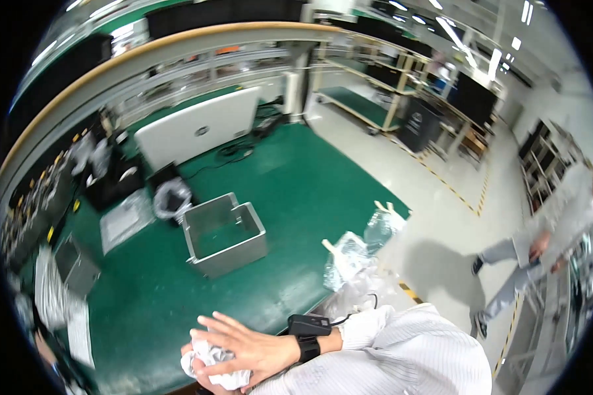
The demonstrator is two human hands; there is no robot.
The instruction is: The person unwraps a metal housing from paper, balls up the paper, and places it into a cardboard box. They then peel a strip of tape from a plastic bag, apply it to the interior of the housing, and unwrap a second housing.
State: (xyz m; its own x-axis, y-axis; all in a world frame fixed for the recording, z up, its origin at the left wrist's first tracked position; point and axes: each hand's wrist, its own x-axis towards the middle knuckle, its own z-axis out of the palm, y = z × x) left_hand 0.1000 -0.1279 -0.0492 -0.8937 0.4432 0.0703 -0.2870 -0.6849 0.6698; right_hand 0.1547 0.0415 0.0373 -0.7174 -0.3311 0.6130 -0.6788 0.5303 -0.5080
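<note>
A crumpled white wad (211, 365), paper or thin plastic by the look of it, sits pressed between both hands at the near edge of the green table (290, 191). The right hand (247, 349) lies over the top of it, fingers spread and flattened rather than curled, so its grip is a loose, open-palmed press on the wad. The left hand (201, 375) is underneath and mostly hidden; it cups the wad from below, but how far its fingers close cannot be told. A black wrist device (308, 329) with a cable sits just behind the right hand, above a white striped sleeve (402, 349).

Beyond the grip, well apart, stands an open-topped grey metal box (225, 234), with nothing lying between it and the hands. To the right of the grip, at the table's edge, lie clear plastic bags (359, 253). Farther off behind the box leans a white panel (197, 128). Off the table to the right, another person (540, 253) stands on the pale floor.
</note>
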